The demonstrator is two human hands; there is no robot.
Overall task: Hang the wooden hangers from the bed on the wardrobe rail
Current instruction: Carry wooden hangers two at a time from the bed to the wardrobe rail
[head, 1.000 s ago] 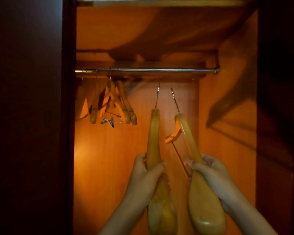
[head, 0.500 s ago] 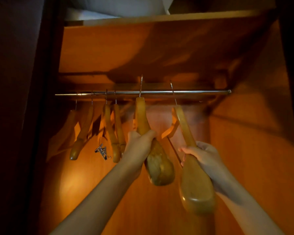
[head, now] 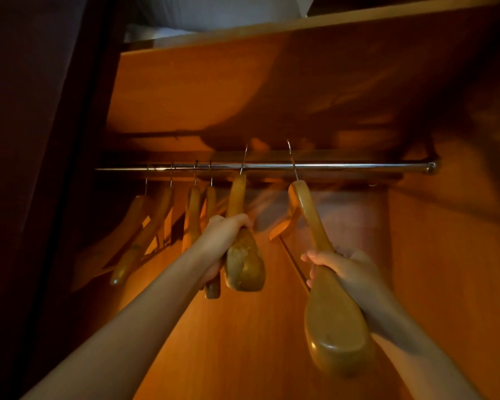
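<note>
**Q:** Edges and room at the rail?

**A:** An open stretch runs from the right hanger's hook to the rail's right end at the side wall. The shelf sits close above the rail.

**Q:** What stands in the way?

**A:** Four hung hangers crowd the rail's left part. The nearest is just beside the left hanger and partly behind the left hand. White cloth lies on the shelf.

**Q:** Hands and hangers?

**A:** The left hand's fingers are curled round the left hanger below the rail's middle. The right hand wraps its fingers round the right hanger, thumb on the near face. The two hangers are apart.

**Q:** Change since a second ago?

**A:** Both hooks were below the rail then. Now both tips are above it and the shanks cross it. The hooks are blurred, so I cannot tell whether either is seated.
</note>
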